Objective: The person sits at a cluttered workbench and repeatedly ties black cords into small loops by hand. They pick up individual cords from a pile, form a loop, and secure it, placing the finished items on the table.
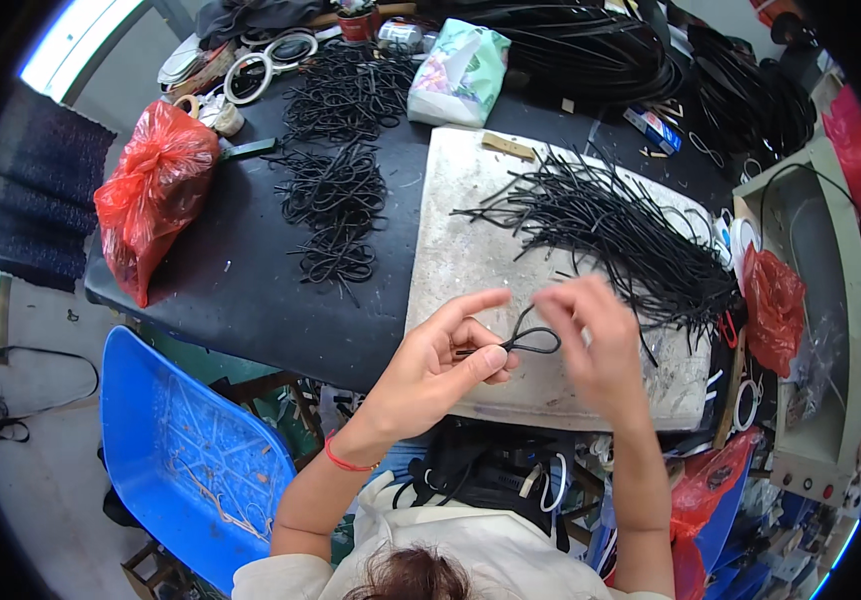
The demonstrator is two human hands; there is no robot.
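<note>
My left hand [455, 355] is closed, pinching a thin black cord [542, 347] between thumb and fingers above the pale work board [460, 245]. The cord bends into a loop to the right of the thumb, and a second strand rises toward my right hand [598, 345]. That hand is smeared by motion and its fingers curve close to the loop; whether they grip the strand I cannot make out. Beyond both hands, a big bunch of loose black cords [600, 220] lies across the board. Several looped, knotted black cords [335, 190] are heaped on the dark table [255, 225] at left.
A red plastic bag [155, 190] sits at the table's left edge, above a blue plastic tub [185, 450]. At the back stand a tissue pack [460, 75] and coiled black cord [590, 50]. Another red bag [772, 310] and a metal-framed case [815, 440] flank the right side.
</note>
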